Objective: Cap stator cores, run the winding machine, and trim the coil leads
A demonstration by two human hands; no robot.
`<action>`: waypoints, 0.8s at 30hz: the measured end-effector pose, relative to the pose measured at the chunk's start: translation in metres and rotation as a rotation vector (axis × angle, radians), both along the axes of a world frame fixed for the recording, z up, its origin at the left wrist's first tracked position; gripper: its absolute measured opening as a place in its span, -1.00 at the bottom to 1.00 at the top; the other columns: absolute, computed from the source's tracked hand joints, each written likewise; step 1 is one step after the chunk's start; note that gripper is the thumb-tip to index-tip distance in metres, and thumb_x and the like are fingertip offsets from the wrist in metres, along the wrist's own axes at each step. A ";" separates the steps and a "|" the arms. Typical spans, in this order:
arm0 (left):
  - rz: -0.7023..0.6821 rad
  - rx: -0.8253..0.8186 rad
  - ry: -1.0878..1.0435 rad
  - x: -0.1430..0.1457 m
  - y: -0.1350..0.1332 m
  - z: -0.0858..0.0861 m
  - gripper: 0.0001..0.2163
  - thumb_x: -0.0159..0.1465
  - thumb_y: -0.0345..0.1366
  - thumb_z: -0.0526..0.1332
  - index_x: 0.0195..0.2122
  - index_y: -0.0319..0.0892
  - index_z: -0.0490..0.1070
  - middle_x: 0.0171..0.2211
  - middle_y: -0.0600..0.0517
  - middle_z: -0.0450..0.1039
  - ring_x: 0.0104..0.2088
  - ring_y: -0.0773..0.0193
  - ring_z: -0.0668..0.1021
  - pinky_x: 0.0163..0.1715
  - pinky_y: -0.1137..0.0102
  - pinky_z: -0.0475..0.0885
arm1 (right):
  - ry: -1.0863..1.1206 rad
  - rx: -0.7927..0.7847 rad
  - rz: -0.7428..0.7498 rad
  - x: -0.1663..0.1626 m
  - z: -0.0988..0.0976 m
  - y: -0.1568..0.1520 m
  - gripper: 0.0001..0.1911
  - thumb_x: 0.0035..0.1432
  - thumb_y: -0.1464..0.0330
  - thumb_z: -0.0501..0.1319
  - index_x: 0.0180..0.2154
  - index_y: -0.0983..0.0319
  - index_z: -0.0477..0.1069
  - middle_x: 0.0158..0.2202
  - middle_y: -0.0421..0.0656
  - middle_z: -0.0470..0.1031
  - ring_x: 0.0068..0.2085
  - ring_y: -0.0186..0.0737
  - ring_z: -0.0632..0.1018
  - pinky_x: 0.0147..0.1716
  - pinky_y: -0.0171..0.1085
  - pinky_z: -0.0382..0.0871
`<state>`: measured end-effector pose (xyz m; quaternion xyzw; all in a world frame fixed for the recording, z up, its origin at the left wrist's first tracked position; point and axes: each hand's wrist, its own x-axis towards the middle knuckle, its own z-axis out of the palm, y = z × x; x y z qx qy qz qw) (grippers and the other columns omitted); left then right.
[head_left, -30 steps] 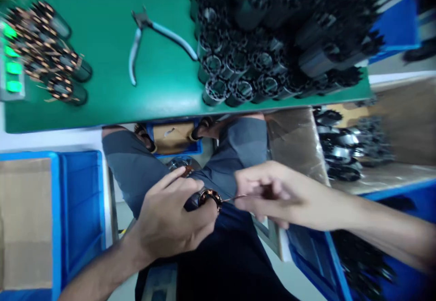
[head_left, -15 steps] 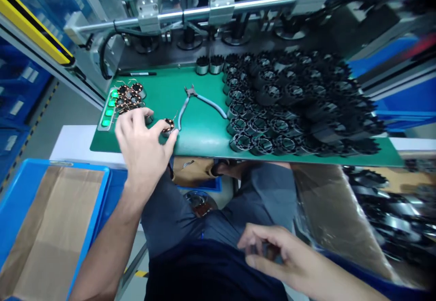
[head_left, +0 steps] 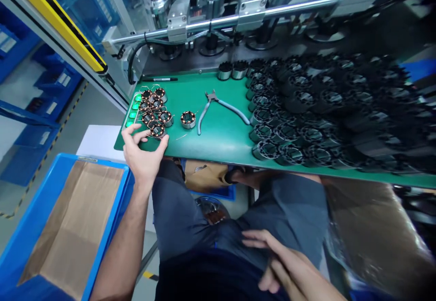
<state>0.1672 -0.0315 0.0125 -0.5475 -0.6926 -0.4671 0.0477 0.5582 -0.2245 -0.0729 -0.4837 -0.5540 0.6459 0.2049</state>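
Observation:
At the left end of the green work surface (head_left: 218,142), my left hand (head_left: 145,153) has its thumb and fingers closed around the sides of a copper-wound stator (head_left: 157,130). Several more wound stators (head_left: 165,118) with loose wire ends stand just behind it. A single wound stator (head_left: 188,119) sits apart to the right, with a snipped bit of wire (head_left: 181,137) in front of it. Beside that lie grey-blue-handled cutting pliers (head_left: 223,103), spread open. My right hand (head_left: 277,262) hovers over my lap, fingers loosely stretched out and holding nothing visible.
Black unwound stator cores (head_left: 267,150) fill the right side, partly stacked. A black pen (head_left: 160,79) lies near the back edge, below machine spindles and a metal bar (head_left: 218,22). Green-lit buttons (head_left: 132,115) line the left end. A cardboard-lined blue bin (head_left: 51,160) stands lower left.
My left hand has moved from the single stator leftward to one at the front of the group. My right hand's fingers have straightened over my lap. The view has swung left.

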 end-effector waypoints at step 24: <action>-0.914 0.108 0.628 0.073 -0.110 0.022 -0.70 0.43 -0.35 0.64 0.08 0.22 0.80 -0.11 0.23 0.83 -0.04 0.12 0.75 0.35 0.09 0.57 | 0.522 -0.232 -0.395 -0.043 0.083 0.075 -0.52 0.42 0.10 0.67 0.20 0.15 0.71 -0.02 -0.10 0.89 -0.07 -0.22 0.88 0.02 -0.33 0.79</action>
